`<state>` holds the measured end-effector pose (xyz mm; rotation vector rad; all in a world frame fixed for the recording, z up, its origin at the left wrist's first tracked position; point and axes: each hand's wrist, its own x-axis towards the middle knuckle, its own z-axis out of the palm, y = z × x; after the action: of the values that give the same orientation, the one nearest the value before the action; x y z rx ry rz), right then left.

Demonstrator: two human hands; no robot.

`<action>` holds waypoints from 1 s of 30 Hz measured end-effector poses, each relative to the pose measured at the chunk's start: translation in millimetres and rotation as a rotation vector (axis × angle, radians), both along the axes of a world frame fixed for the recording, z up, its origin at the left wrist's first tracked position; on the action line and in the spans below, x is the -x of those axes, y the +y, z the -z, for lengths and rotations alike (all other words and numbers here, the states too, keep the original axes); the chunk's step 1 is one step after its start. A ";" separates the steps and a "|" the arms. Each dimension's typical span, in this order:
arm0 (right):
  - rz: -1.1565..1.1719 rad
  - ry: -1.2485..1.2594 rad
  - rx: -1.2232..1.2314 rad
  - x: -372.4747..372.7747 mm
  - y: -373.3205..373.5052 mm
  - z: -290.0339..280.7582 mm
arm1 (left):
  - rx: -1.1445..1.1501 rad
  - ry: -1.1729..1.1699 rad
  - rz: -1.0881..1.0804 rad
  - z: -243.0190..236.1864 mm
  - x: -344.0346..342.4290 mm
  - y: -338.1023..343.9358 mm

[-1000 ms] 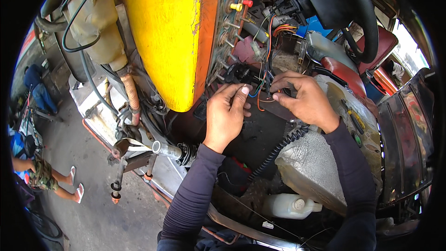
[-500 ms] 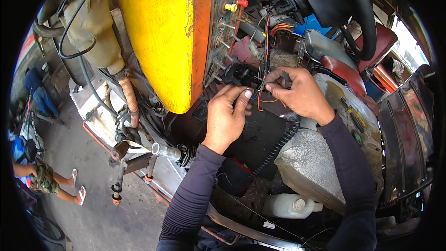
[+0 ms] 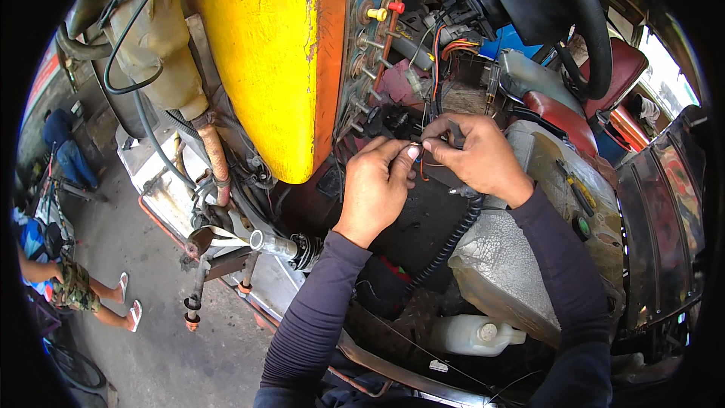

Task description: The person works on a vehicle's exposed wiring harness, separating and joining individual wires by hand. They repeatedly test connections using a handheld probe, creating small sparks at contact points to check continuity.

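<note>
My left hand (image 3: 377, 187) and my right hand (image 3: 485, 157) meet in front of the loose wiring, thumbs and forefingers pinched. A thin electrical wire runs between their fingertips, its end mostly hidden by them. Something dark and flat, too covered to name, is tucked in the right hand's curled fingers. Just below the fingertips hangs an orange wire (image 3: 425, 174). Behind the hands a wire bundle (image 3: 436, 68) with black and orange strands comes down from the steering column.
Left stands a yellow and orange body panel (image 3: 264, 68) with a switch plate (image 3: 368, 49). A steering wheel (image 3: 596, 45) is at upper right. Pliers (image 3: 578, 189) lie on the worn seat (image 3: 502, 257). A coiled cable (image 3: 445, 248) and a white jug (image 3: 472, 335) sit nearer. Two people are at far left.
Both hands have drawn closer together, the right one shifting slightly left and down. The fingertips stay pinched on the wire.
</note>
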<state>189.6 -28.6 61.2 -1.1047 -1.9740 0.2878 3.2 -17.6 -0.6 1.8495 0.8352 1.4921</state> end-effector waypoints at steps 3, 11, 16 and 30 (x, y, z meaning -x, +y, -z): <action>0.023 -0.013 0.061 0.7 -2.5 -3.0 | 0.037 -0.048 0.036 -1.7 -0.9 -0.4; 0.026 -0.057 -0.286 -10.0 0.1 -6.2 | 0.163 -0.162 0.090 -11.1 -10.8 2.0; -0.214 0.708 0.335 -40.9 -39.5 -27.2 | 0.223 -0.291 0.027 -1.0 -3.6 5.2; 0.238 0.131 -0.477 4.2 -68.0 -78.0 | 0.272 -0.441 0.029 21.4 1.9 4.8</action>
<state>185.4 -96.7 139.3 -0.9629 -1.6561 -0.2242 1.3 -12.7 -22.0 1.2653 0.7465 1.5966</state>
